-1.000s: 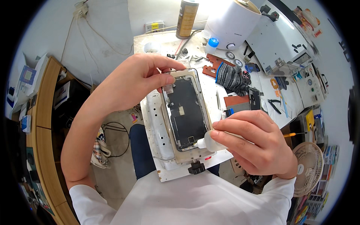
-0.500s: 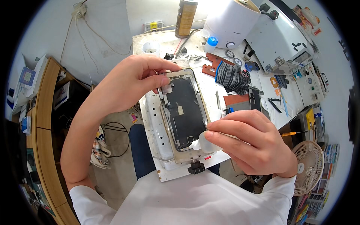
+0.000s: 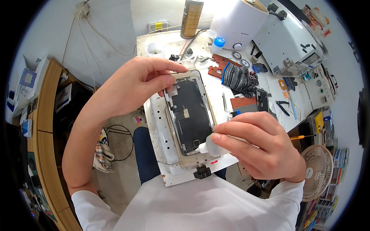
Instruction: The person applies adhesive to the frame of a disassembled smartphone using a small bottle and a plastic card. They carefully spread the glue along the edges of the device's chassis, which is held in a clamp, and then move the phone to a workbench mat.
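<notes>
In the middle lies a phone screen panel (image 3: 190,98), its dark back facing up inside a thin frame. It rests on a pale metal holder with a black knob (image 3: 202,172) at the near end. My left hand (image 3: 144,82) pinches the panel's far left corner between thumb and fingers. Between the fingertips of my right hand (image 3: 260,146) is a small translucent squeeze bottle (image 3: 213,148), tipped with its white nozzle pointing left. That nozzle sits at the panel's near right corner; whether liquid comes out cannot be seen.
Right of the holder lie a grey knitted glove (image 3: 237,79), a brown-red plate (image 3: 217,65) and black cutters (image 3: 282,108). A blue-capped bottle (image 3: 217,45), a tall can (image 3: 191,19) and a white cylindrical appliance (image 3: 239,25) stand behind. A fan (image 3: 317,171) is at the right.
Almost nothing differs. The bottle and my right fingertips have shifted very slightly right; my left hand keeps its hold on the panel.
</notes>
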`<state>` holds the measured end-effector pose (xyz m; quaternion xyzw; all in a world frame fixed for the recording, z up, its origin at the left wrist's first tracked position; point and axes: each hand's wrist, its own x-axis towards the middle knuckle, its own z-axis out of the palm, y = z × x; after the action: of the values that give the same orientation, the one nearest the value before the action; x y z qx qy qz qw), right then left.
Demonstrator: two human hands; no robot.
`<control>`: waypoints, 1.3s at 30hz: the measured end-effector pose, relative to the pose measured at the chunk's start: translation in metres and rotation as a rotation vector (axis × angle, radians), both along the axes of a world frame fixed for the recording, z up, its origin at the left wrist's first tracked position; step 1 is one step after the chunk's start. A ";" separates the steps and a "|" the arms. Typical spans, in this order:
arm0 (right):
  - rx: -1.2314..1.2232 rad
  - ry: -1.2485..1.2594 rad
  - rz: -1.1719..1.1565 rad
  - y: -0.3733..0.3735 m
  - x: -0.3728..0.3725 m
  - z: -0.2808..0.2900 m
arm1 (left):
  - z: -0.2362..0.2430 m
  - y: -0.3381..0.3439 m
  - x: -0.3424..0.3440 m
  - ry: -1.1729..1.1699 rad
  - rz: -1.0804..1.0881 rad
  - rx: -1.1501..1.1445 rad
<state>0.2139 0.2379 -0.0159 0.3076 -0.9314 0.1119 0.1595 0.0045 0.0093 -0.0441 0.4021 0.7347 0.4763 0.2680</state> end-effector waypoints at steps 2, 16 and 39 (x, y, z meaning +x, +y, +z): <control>-0.001 0.008 -0.026 0.003 0.001 0.001 | 0.001 0.002 -0.001 0.004 -0.009 -0.008; 0.019 -0.037 -0.117 0.016 0.014 0.013 | 0.005 0.006 0.002 -0.017 0.003 -0.002; -0.016 -0.024 -0.009 -0.011 -0.007 0.006 | 0.000 -0.016 0.017 -0.214 0.113 0.039</control>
<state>0.2064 0.2267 -0.0102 0.3008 -0.9336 0.1223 0.1514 0.0219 -0.0064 -0.0440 0.3117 0.7140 0.5451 0.3097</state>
